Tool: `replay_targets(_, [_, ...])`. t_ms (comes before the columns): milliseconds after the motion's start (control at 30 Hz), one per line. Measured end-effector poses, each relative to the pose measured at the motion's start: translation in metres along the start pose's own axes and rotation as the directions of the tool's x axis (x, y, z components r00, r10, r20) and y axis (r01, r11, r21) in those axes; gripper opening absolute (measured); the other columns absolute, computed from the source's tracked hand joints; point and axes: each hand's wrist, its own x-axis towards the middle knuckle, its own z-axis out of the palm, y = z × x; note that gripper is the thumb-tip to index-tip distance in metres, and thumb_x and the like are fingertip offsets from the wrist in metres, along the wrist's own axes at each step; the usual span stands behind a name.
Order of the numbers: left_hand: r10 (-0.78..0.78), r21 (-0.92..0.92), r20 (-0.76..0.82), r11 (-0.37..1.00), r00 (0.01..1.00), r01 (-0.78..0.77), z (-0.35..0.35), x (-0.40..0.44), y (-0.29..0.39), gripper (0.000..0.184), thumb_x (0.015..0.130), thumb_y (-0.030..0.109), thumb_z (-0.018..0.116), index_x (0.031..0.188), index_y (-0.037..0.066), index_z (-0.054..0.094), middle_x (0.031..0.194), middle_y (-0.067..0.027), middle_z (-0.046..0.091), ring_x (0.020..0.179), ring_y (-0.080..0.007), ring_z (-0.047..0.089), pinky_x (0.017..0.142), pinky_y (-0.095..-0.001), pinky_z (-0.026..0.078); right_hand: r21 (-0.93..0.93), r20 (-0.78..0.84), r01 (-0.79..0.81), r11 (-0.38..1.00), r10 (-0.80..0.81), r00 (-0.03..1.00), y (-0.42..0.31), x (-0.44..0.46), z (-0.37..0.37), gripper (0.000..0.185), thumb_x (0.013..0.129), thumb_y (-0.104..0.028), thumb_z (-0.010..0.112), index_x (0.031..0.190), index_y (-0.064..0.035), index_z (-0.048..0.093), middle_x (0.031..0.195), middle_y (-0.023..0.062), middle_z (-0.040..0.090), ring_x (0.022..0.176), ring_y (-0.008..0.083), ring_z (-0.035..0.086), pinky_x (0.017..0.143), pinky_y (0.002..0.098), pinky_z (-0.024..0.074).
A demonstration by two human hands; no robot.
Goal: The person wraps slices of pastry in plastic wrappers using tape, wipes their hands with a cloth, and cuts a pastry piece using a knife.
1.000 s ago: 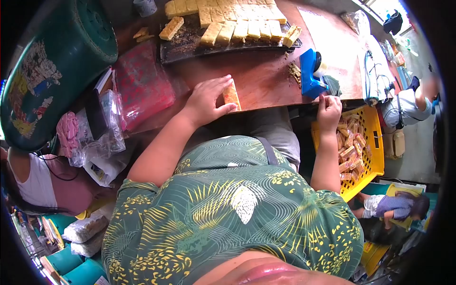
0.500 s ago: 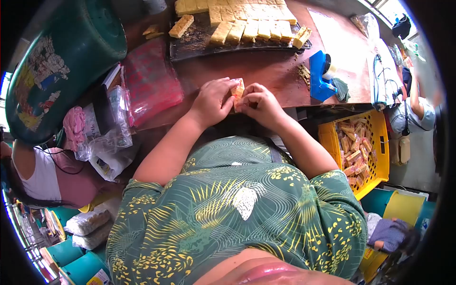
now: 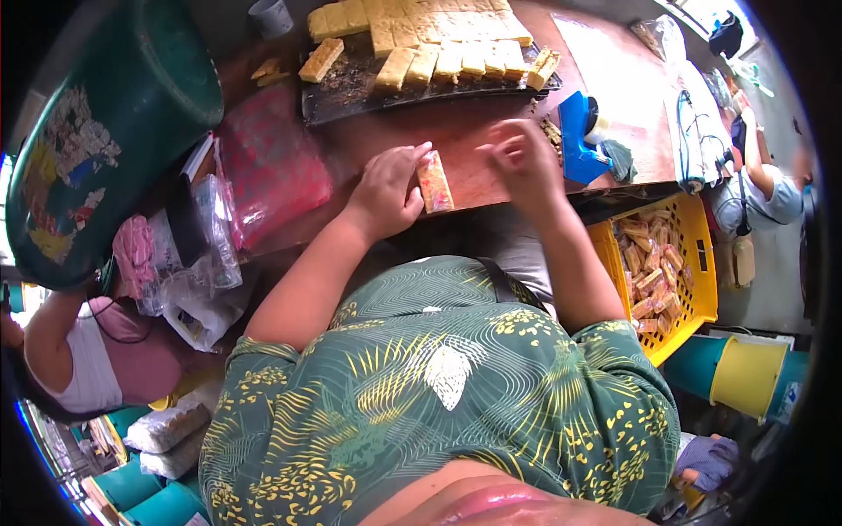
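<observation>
Item one: wrapped cake bar (image 3: 436, 182), flat on the wooden table (image 3: 465, 131), its near end close to the front edge. A shove toward the body could, I judge, tip it off.

Item two: left hand (image 3: 386, 186), fingers and thumb curved against the bar's left side and far end; whether they pinch, I cannot tell. Too hard a press might crush the cake.

Item three: right hand (image 3: 524, 162), raised, well apart from the bar, fingers partly curled; blur hides from me whether they hold anything.

Item four: blue tape dispenser (image 3: 574, 140), near that hand; a careless swing could jolt it.

Item five: crumbly cake scraps (image 3: 551, 136) beside the dispenser; stray crumbs could foul its tape.
</observation>
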Motion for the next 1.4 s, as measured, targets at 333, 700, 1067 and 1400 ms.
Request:
replay_targets(333, [-0.063, 0.073, -0.044, 0.995, 0.997, 0.066, 0.006, 0.019, 0.004, 0.046, 0.079, 0.02, 0.082, 0.121, 0.011, 0.065, 0.122, -0.009, 0.062, 0.121, -0.0319, 0.057, 0.106, -0.0453, 0.046, 0.231, -0.145, -0.68, 0.696, 0.716, 0.683, 0.111, -0.014, -0.169, 0.034, 0.105, -0.04, 0.064, 0.118, -0.0091, 0.073, 0.104, 0.0011, 0.071, 0.086, 0.008, 0.06, 0.074, 0.0237, 0.0447])
replay_targets(700, [-0.046, -0.265, -0.14, 0.964, 0.989, 0.007, 0.001, 0.013, 0.002, 0.038, 0.078, 0.016, 0.088, 0.109, 0.007, 0.066, 0.109, -0.0122, 0.067, 0.099, -0.034, 0.068, 0.089, -0.0433, 0.056, -0.511, -0.373, -0.122, 0.851, -0.092, 0.923, 0.083, -0.04, -0.125, 0.027, 0.095, -0.03, 0.077, 0.087, -0.0048, 0.079, 0.086, 0.0094, 0.067, 0.094, 0.0253, 0.061, 0.088, 0.0378, 0.0456])
replay_targets(1067, [-0.001, -0.271, -0.229, 0.96, 0.973, -0.062, -0.005, 0.009, 0.012, 0.04, 0.077, 0.023, 0.092, 0.108, 0.009, 0.072, 0.107, -0.0101, 0.067, 0.094, -0.0294, 0.069, 0.082, -0.04, 0.058, -0.687, -0.303, -0.181, 0.704, -0.051, 0.952, 0.073, -0.052, -0.142, 0.024, 0.095, -0.025, 0.074, 0.083, -0.0043, 0.075, 0.079, 0.0128, 0.069, 0.089, 0.0327, 0.063, 0.086, 0.0447, 0.0472])
replay_targets(1400, [0.097, -0.205, -0.258, 0.967, 0.961, -0.153, -0.007, 0.007, 0.011, 0.041, 0.08, 0.023, 0.091, 0.112, 0.011, 0.069, 0.109, -0.0088, 0.064, 0.095, -0.025, 0.069, 0.08, -0.0374, 0.06, -0.724, -0.251, -0.321, 0.611, 0.199, 0.947, 0.073, -0.044, -0.163, 0.028, 0.098, -0.027, 0.07, 0.094, 0.0002, 0.074, 0.086, 0.0206, 0.069, 0.083, 0.0373, 0.065, 0.08, 0.0446, 0.051])
